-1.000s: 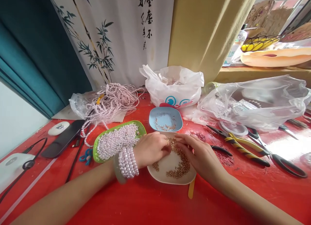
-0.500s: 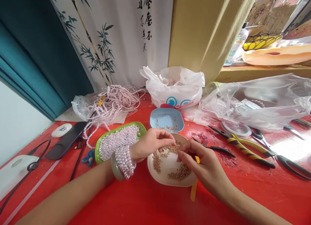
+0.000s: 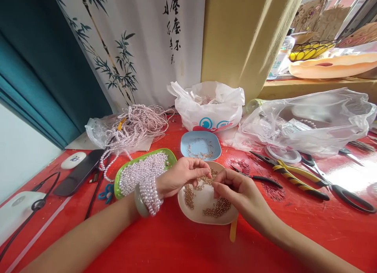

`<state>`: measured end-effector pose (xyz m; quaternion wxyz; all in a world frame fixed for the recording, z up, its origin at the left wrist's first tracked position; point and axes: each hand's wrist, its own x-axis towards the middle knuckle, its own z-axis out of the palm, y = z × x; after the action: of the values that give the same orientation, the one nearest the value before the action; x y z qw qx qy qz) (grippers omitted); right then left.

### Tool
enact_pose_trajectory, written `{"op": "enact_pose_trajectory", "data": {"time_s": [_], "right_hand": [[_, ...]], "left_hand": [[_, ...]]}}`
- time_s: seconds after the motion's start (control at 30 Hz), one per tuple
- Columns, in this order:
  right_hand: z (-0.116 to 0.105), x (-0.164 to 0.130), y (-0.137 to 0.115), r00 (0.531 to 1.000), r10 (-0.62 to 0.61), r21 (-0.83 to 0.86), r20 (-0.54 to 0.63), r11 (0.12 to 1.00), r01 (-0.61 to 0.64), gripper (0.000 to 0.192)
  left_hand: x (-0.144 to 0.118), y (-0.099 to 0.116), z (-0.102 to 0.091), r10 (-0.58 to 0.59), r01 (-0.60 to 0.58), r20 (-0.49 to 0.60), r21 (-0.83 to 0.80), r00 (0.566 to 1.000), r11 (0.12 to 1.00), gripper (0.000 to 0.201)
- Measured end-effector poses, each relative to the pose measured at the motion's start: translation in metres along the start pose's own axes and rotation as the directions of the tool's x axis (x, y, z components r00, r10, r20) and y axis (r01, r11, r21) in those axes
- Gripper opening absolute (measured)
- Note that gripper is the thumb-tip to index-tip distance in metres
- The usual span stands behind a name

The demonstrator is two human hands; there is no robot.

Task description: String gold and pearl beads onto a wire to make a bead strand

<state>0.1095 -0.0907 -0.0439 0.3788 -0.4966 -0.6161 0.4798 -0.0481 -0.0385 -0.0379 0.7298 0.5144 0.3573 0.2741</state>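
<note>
Both hands over the beige dish (image 3: 203,214) of small gold beads (image 3: 218,208), mid-table toward the near edge: left hand (image 3: 179,176) and right hand (image 3: 238,190) meet fingertip to fingertip, fingers narrow and pinched; what they pinch is too small to tell. Pearl strands (image 3: 150,188) wrap the left wrist, green tray (image 3: 118,178) of pearls just beside it, blue dish (image 3: 200,145) behind, pliers (image 3: 291,176) and scissors (image 3: 332,182) toward the right edge.

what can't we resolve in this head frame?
- Whatever the left hand and right hand pinch above the cream dish: too small, covered by fingertips.
- Contents of the white bag and the clear bag: hidden by crumpled plastic.
- Yellow stick: mostly under the dish.
- Scissors: handle near the right edge, partly cut off.
</note>
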Motion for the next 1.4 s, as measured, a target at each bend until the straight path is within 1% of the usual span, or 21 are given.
{"op": "enact_pose_trajectory", "data": {"time_s": [0.37, 0.5, 0.73, 0.97, 1.2, 1.4], "right_hand": [[0.0003, 0.0, 0.0024, 1.0, 0.019, 0.017, 0.017, 1.0, -0.02, 0.012], [-0.0004, 0.0003, 0.002, 0.999, 0.039, 0.006, 0.019, 0.999, -0.039, 0.012], [-0.0014, 0.0009, 0.0031, 0.998, 0.057, 0.015, 0.024, 0.998, -0.057, 0.012], [-0.0015, 0.0021, 0.0023, 0.998, 0.047, 0.008, 0.037, 0.999, -0.047, 0.013], [-0.0004, 0.0024, 0.0031, 0.999, 0.031, 0.018, 0.038, 0.999, -0.031, 0.014], [-0.0013, 0.0016, 0.0027, 0.998, 0.011, 0.019, 0.061, 1.0, -0.012, 0.019]], "left_hand": [[0.0002, -0.0013, -0.001, -0.002, 0.002, 0.001, 0.011, 1.0, 1.0, 0.021], [0.0005, -0.0014, -0.0009, 0.005, -0.005, 0.007, -0.001, 1.0, 1.0, 0.019], [0.0009, -0.0014, -0.0002, 0.008, -0.007, -0.02, 0.016, 1.0, 1.0, 0.015], [0.0001, -0.0009, 0.0009, 0.01, -0.009, -0.054, 0.022, 0.999, 1.0, 0.017], [0.0001, -0.0005, 0.0, 0.004, -0.004, -0.045, 0.015, 0.999, 1.0, 0.018], [0.0002, 0.0007, -0.0006, -0.015, 0.015, -0.045, 0.001, 0.999, 1.0, 0.02]]}}
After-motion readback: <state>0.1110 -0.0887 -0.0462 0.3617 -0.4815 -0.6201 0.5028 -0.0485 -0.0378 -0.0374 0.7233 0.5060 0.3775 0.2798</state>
